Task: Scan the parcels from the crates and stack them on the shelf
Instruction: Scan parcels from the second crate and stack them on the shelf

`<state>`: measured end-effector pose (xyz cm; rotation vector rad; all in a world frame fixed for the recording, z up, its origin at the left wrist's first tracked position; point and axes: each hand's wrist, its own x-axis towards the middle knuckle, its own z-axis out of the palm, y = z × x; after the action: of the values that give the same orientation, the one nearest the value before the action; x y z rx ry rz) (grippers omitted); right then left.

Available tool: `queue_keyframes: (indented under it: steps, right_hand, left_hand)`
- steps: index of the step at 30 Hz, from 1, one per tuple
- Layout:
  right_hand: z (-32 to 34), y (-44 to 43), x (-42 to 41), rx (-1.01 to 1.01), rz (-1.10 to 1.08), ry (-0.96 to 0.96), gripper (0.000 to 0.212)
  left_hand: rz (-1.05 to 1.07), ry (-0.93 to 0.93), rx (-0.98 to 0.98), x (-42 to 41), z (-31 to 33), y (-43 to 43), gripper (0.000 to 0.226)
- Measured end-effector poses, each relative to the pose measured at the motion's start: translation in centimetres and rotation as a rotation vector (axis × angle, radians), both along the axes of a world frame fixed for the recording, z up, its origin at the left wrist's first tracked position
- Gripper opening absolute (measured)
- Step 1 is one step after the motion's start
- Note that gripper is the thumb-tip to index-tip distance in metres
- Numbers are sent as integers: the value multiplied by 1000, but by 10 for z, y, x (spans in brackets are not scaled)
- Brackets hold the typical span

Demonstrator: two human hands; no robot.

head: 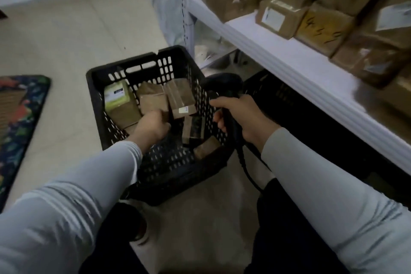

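I am reaching my left hand (153, 125) into the black crate (95, 87) and curling my fingers over the near edge of a small brown parcel (153, 101). The back of my hand is hiding the fingertips, so I cannot tell how firm that hold is. The parcel is sitting in the middle of the crate, straight ahead of my knuckles. A green-labelled box (117, 100) is just beside it on the left and a long box (180, 100) is leaning against it on the right.

My right hand (242, 118) is wrapping tightly round the handle of the scanner (222, 83), holding it over the crate's right wall with its cable (246, 171) trailing down towards me.

What I am weighing is this: the parcel is lying to the left of the scanner's head and lower than it, and no label is showing on its upper face. So I am judging that my left hand, the nearer one, should lift it and turn it towards the scanner. The shelf (278, 55) is running along my right, above the scanner hand, so the parcel will be crossing over to that side.
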<state>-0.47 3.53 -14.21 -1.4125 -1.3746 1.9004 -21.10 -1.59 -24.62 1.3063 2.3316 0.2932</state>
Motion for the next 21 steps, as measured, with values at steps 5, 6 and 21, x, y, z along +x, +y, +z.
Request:
queue_keyframes:
  steps: [5,6,21]
  right_hand:
    - [-30,43,-26,-76,-23,-2,11]
    - [-36,51,-30,-87,-29,1,11]
    - [-78,90,-47,-196,-23,4,13]
  left_hand:
    - [-25,-89,-191,1,-69,57,35]
    - [-27,-111,-224,4,-82,68,45]
    - [188,-137,-375,29,-181,127,82]
